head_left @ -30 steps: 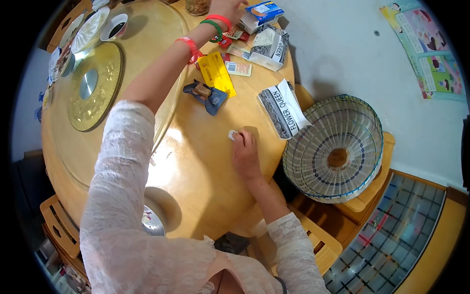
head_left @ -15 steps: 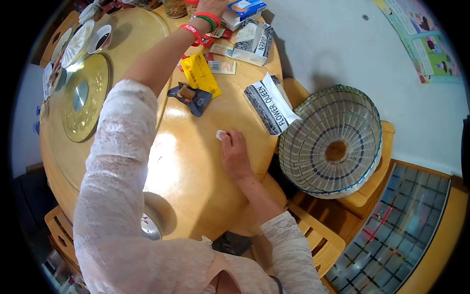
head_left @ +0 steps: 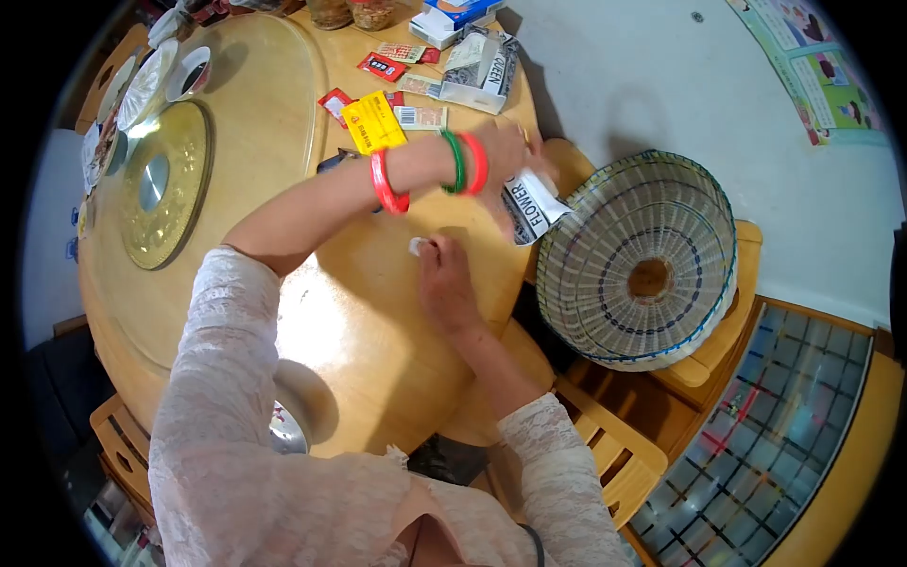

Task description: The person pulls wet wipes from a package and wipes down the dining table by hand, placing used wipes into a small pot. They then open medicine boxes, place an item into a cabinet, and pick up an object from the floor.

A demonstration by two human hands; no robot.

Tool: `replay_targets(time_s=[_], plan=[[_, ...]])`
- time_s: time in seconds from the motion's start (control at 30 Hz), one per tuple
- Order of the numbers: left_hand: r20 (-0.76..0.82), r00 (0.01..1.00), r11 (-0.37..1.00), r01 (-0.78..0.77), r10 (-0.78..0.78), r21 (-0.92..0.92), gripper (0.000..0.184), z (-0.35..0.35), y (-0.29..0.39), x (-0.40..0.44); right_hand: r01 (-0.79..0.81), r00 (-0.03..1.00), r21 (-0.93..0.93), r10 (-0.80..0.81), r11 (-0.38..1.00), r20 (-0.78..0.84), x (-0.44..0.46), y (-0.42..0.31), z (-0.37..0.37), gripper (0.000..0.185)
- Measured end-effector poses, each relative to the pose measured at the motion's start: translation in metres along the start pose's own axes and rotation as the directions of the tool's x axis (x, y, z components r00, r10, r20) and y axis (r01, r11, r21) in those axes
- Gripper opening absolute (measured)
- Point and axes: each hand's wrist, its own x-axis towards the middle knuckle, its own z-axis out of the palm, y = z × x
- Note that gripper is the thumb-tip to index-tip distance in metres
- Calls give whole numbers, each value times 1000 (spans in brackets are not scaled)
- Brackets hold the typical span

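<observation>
My left hand (head_left: 505, 163), blurred by motion, is over the black-and-white FLOWER QUEEN box (head_left: 535, 210) near the table's right edge. It covers much of the box; whether its fingers grip it cannot be made out. My right hand (head_left: 444, 274) rests on the table with fingers closed on a small white item (head_left: 416, 246), perhaps a crumpled tissue. Beyond my left forearm lie a yellow packet (head_left: 373, 123), a red packet (head_left: 383, 66) and a pale sachet (head_left: 420, 117). The dark wrapper (head_left: 335, 159) is mostly hidden by my forearm.
A large woven basket (head_left: 605, 283) stands at the right on a wooden chair. Another FLOWER QUEEN box (head_left: 480, 71) and a blue-and-white box (head_left: 458, 13) are at the back, near jars (head_left: 372, 13). Left are a golden turntable (head_left: 184, 213) and bowls (head_left: 188, 74). A metal bowl (head_left: 286, 430) is near my body.
My left hand has come back from the blue-and-white box at the rear to the nearer FLOWER QUEEN box. My right hand keeps its hold on the white item. The view has shifted slightly.
</observation>
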Motion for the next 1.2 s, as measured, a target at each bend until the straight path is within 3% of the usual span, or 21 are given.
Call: replay_targets(time_s=[0.07, 0.1, 0.13, 0.2, 0.23, 0.33, 0.4, 0.5, 0.6, 0.63, 0.67, 0.77, 0.83, 0.87, 0.93, 0.97, 1.03, 1.07, 1.13, 1.17, 1.2], plan=[[-35, 997, 968, -56, 66, 245, 90, 41, 14, -9, -8, 1000, -97, 5, 995, -24, -2, 3, 8, 20], [-115, 991, 952, -23, 61, 304, 66, 61, 13, -1, 5, 1000, -88, -6, 996, -17, 0, 2, 8, 20], [-115, 992, 953, -8, 46, 304, 66, 66, 12, 4, 10, 999, -65, -12, 998, -31, 0, 1, 7, 18], [-164, 985, 978, 75, -43, 196, 44, 72, 8, 7, 25, 999, -35, -27, 999, -42, 0, 0, 6, 17], [-283, 959, 964, 104, -31, 246, 24, 82, 5, 5, 16, 1000, -25, -17, 1000, -25, -1, 1, 7, 20], [-398, 916, 965, 151, -55, 215, 13, 68, -4, -22, 2, 1000, -35, -3, 999, -22, 3, 0, 5, 20], [-575, 816, 954, 218, -63, 205, 14, 39, -21, -51, -20, 999, -45, 19, 999, -27, 0, -3, 4, 16], [-527, 788, 767, 540, -318, 346, 22, -1, -83, -86, -9, 999, -22, 8, 1000, -38, 2, -5, 1, 16], [-606, 698, 629, 676, -381, 384, 21, -23, -159, -110, -3, 999, -41, 1, 999, -37, 3, -5, 1, 15], [-651, 632, 640, 715, -422, 280, 19, -13, -202, -109, -4, 1000, -50, 3, 999, -27, 4, -5, 0, 15], [-666, 615, 551, 758, -422, 350, 20, -7, -235, -111, -7, 1000, -59, 6, 998, -16, 3, -4, -1, 16], [-614, 583, 474, 806, -532, 355, 20, -14, -245, -114, 23, 999, -66, -26, 998, -39, 2, -1, 4, 17], [-546, 481, 300, 870, -685, 390, 21, -11, -235, -102, 25, 999, -61, -28, 998, -38, 1, 0, 5, 18], [-544, 481, 301, 870, -687, 390, 21, -5, -233, -97, 27, 999, -57, -29, 998, -39, 1, 0, 5, 18], [-716, 394, 80, 899, -576, 431, 22, 16, -227, -82, 29, 999, -43, -31, 999, -32, 2, 0, 4, 18], [-444, 402, 286, 908, -801, 306, 22, -15, -178, -74, 32, 999, -30, -32, 999, -28, 2, 1, 2, 18], [-550, 556, 521, 820, -623, 238, 22, 1, -178, -51, 18, 999, -20, -19, 1000, -41, 3, 0, 3, 18], [-439, 674, 688, 709, -594, 157, 42, -7, -151, -55, 14, 998, -7, -14, 1000, -54, 2, -3, 4, 19], [-321, 700, 739, 673, -638, -3, 86, 15, -161, -34, 20, 999, 2, -20, 1000, -43, 4, -3, 2, 19], [-321, 702, 743, 670, -636, -7, 86, 35, -166, -29, 22, 999, 8, -21, 1000, -35, 3, -2, 0, 20], [-455, 659, 715, 695, -598, 67, 95, 55, -172, -28, 25, 999, 4, -24, 1000, -36, 1, -1, 1, 20]])
